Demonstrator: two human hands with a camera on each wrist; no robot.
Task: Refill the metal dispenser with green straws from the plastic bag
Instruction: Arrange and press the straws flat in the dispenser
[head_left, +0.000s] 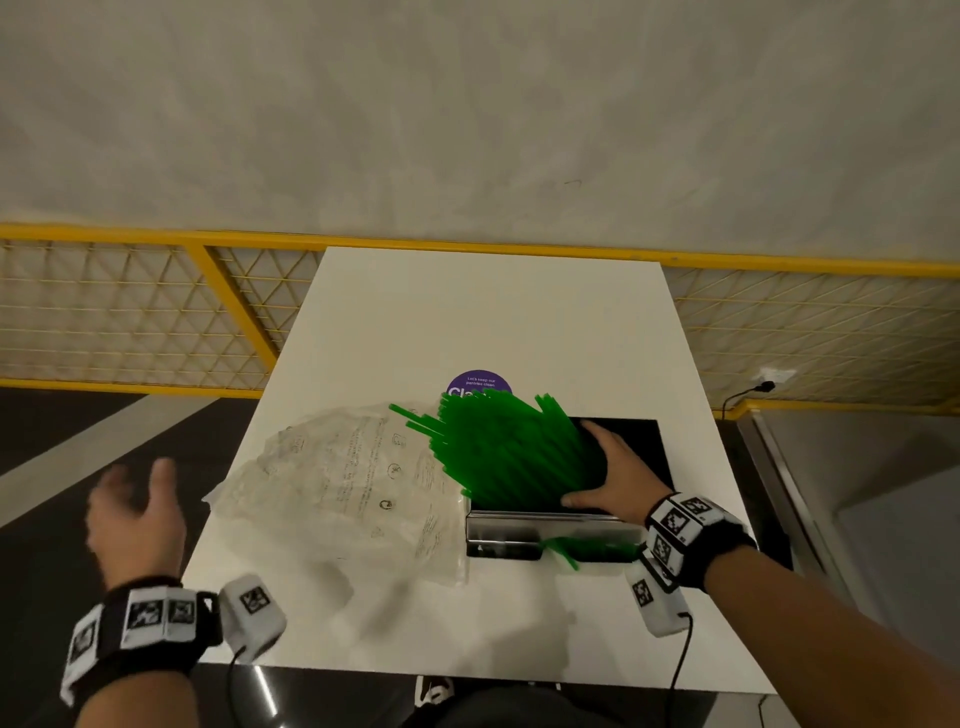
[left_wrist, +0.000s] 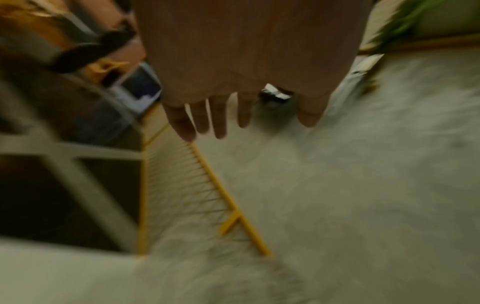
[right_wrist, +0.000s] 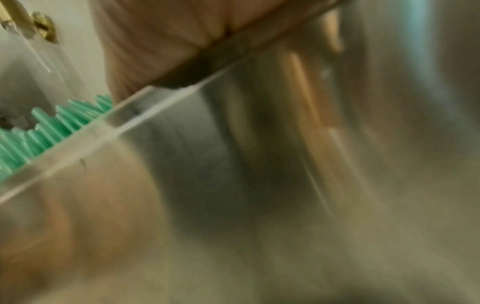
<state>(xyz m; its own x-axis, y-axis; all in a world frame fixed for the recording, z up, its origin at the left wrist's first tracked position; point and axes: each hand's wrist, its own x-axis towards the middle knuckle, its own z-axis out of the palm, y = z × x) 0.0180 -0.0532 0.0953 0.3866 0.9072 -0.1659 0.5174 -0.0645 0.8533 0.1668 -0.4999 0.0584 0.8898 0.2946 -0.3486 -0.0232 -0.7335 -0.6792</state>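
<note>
Left hand (head_left: 137, 512) loose, empty; right hand (head_left: 615, 480) presses flat on green plastic straws (head_left: 498, 452).
Loading step, likely: splayed bundle needs levelling into open metal box dispenser (head_left: 550, 526).

One dispenser (head_left: 550, 527) by the table's (head_left: 467, 312) right edge. One bag (head_left: 353, 493) left of it. Straws (head_left: 509, 452) beyond counting, in one bundle. One sticker (head_left: 475, 382). Two hands: left hand (head_left: 137, 525), right hand (head_left: 618, 478).

Dim warm light, both wrist views motion-blurred
</note>
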